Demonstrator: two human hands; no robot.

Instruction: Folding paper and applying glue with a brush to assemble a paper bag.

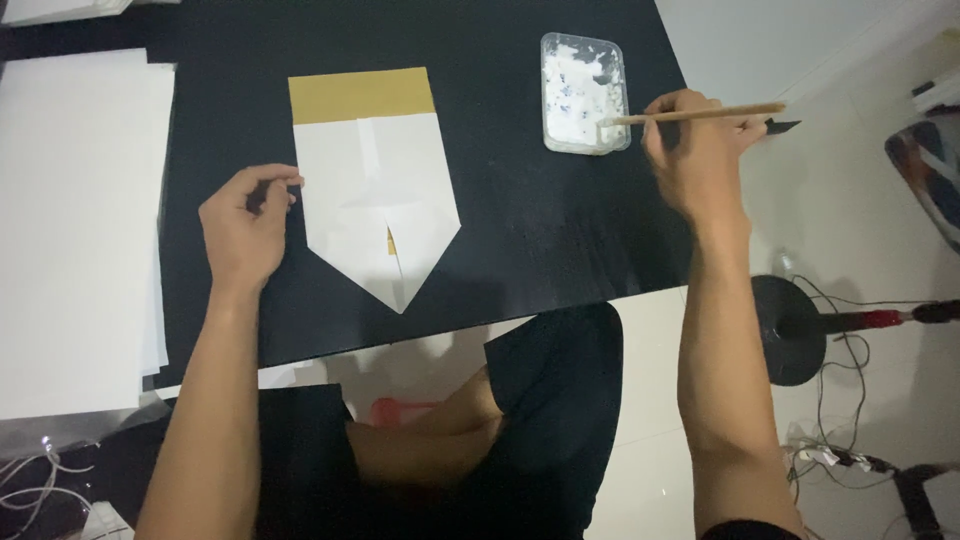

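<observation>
Folded paper (pixel 375 200), white with a gold band along its top edge and a point at its lower end, lies flat on the black table (pixel 520 230), roughly in the middle of the head view. We see a small gold sliver showing through the seam near its centre. Our left hand (pixel 245 225) rests on the table at the paper's left edge, fingers curled in loosely, the fingertips touching that edge and holding nothing. Our right hand (pixel 695 150) is closed around a thin wooden brush (pixel 700 113), held nearly level, its pale tip sitting at the right rim of a clear plastic tub (pixel 585 92). The tub stands on the table, right of the paper and apart from it, and holds white paste. A stack of white sheets (pixel 75 230) lies along the table's left side, well apart from the folded paper. Off the table's right edge, on the pale floor, we see a round black stand base (pixel 790 330) with cables beside it.
</observation>
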